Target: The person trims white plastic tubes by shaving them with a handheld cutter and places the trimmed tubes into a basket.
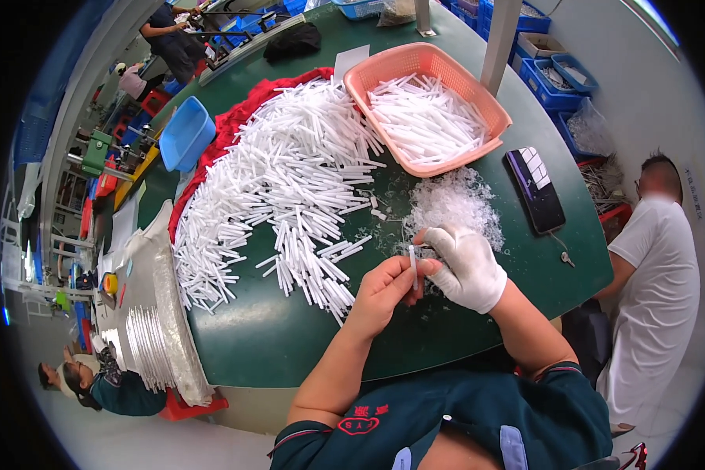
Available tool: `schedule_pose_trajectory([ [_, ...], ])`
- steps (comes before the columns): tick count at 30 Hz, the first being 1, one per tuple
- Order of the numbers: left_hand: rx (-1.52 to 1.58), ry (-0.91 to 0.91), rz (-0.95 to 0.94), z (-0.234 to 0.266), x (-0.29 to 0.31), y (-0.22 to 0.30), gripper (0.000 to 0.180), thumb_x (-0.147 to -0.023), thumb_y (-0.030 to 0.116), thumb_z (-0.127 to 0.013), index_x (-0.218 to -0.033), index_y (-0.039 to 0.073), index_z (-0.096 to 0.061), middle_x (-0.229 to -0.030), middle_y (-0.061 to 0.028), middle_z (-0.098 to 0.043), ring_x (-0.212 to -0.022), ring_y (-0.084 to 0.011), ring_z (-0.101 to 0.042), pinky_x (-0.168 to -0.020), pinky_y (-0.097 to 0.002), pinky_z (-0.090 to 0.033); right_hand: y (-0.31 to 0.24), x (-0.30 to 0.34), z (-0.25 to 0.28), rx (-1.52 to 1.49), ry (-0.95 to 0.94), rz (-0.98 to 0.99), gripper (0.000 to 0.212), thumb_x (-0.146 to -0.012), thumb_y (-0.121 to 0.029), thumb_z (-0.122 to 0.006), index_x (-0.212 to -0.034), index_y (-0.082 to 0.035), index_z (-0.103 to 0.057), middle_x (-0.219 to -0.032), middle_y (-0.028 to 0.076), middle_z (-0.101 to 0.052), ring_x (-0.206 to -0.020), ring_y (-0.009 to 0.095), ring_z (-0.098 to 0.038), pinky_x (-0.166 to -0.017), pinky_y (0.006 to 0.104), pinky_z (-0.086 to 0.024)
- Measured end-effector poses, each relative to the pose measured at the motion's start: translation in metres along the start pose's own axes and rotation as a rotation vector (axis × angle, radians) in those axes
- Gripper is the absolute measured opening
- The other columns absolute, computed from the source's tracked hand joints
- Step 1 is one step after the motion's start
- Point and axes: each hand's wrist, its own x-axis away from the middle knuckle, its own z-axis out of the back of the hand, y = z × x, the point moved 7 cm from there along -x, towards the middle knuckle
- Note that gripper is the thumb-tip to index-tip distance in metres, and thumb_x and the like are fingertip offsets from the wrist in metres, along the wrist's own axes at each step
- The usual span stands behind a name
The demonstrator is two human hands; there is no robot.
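Note:
My bare left hand (384, 291) pinches a short white plastic tube (413, 258) upright between thumb and fingers. Close against it on the right is my right hand (471, 272) in a white glove, its bare fingertips poking out near the tube's upper end. Those fingers are bent together; whatever they grip is too small to make out. Just beyond my right hand lies a heap of clear plastic scraps (456, 205). A large pile of similar white tubes (290, 168) spreads over a red cloth (225, 125) to the left.
A pink plastic basket (495, 131) holding many white tubes stands behind the scraps. On the green table (247, 356) are a dark phone (534, 190) at right and a blue bin (186, 133) at far left. A seated person in white (654, 266) is close by on the right.

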Motion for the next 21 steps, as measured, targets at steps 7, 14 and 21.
schedule_pose_trajectory([
  [7,0.019,-0.009,0.02,0.0014,0.0003,-0.0072,0.027,-0.094,0.024,-0.048,-0.103,0.001,-0.06,-0.076,-0.0024,-0.055,-0.066,-0.0092,-0.049,-0.06,-0.0215,-0.039,0.0011,0.0017,-0.0043,0.066,-0.071,-0.028,0.033,-0.086,-0.032,-0.054,-0.097,-0.001,-0.055,-0.082,0.02,-0.056,-0.07,0.041,-0.055,-0.064,0.0438,-0.044],
  [14,0.092,-0.031,0.028,-0.0001,0.0018,-0.0047,0.028,-0.095,0.022,-0.046,-0.103,-0.001,-0.058,-0.074,-0.0032,-0.053,-0.064,-0.011,-0.047,-0.059,-0.0229,-0.038,0.0017,0.0012,-0.0054,0.076,-0.051,-0.021,0.033,-0.086,-0.036,-0.054,-0.095,-0.005,-0.056,-0.077,0.02,-0.055,-0.07,0.04,-0.056,-0.062,0.0458,-0.045],
  [21,0.196,-0.078,0.042,-0.0021,-0.0003,-0.0059,0.025,-0.094,0.02,-0.047,-0.104,0.0,-0.059,-0.074,-0.002,-0.053,-0.066,-0.0091,-0.046,-0.059,-0.0214,-0.036,0.0033,0.0041,-0.0026,0.047,-0.003,-0.016,0.031,-0.084,-0.037,-0.056,-0.09,-0.007,-0.057,-0.074,0.018,-0.055,-0.069,0.038,-0.056,-0.061,0.045,-0.045],
])
